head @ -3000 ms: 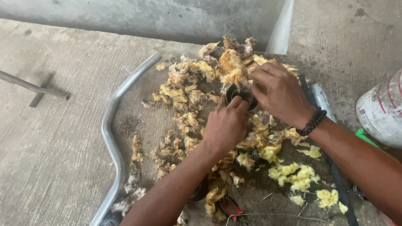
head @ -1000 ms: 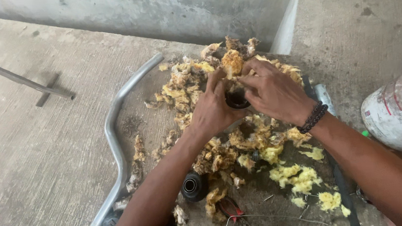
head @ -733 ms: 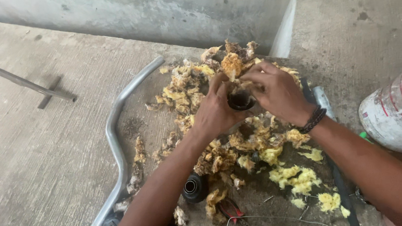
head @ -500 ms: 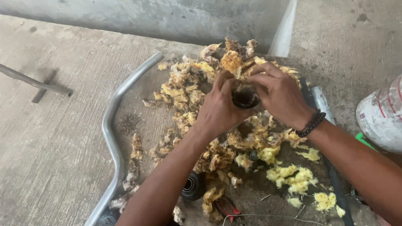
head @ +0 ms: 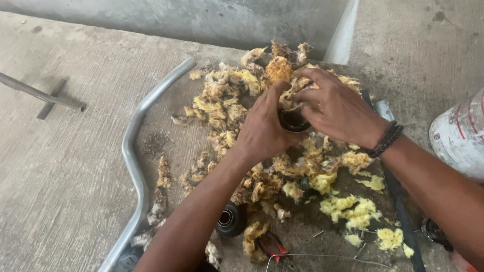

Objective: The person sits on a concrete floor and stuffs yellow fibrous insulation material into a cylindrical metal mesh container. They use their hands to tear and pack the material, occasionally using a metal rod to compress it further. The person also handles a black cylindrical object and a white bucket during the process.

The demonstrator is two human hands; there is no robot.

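both hands have lifted slightly toward the foam pile's top, the left hand (head: 264,131) gripping the dark round cup (head: 294,120) while the right hand (head: 335,108) pinches yellow foam scraps (head: 285,95) into its mouth, above the concrete floor (head: 44,186).

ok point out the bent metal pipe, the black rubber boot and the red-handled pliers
bent metal pipe (head: 136,179), head view, on the curved middle stretch
black rubber boot (head: 229,219), head view, on its ribbed side beside the opening
red-handled pliers (head: 272,246), head view, on the red grip
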